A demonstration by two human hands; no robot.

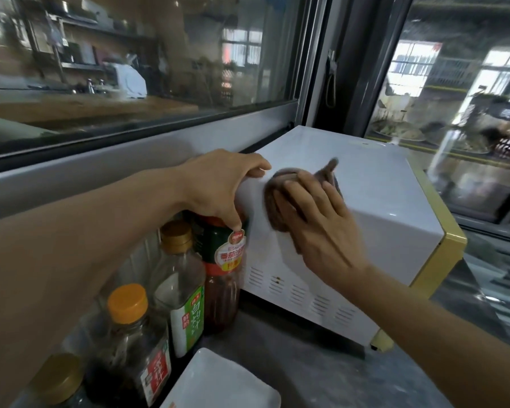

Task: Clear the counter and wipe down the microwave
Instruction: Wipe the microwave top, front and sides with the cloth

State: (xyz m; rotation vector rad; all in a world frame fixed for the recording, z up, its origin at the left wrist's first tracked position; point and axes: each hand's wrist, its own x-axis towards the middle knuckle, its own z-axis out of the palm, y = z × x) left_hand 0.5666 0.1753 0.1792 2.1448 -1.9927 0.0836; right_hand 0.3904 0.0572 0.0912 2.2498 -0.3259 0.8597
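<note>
A white microwave (374,184) with a yellow front trim stands on the grey counter (321,375), its back corner toward me. My right hand (315,222) presses a brown cloth (277,195) flat against the microwave's upper side, fingers straight over the cloth. My left hand (227,184) grips the microwave's back top corner, fingers curled over the edge and thumb down its side.
Several sauce bottles stand left of the microwave: a red ketchup bottle (224,278), a gold-capped bottle (180,287), an orange-capped one (130,343). A white dish (218,384) lies at the front. A window sill (100,166) runs behind.
</note>
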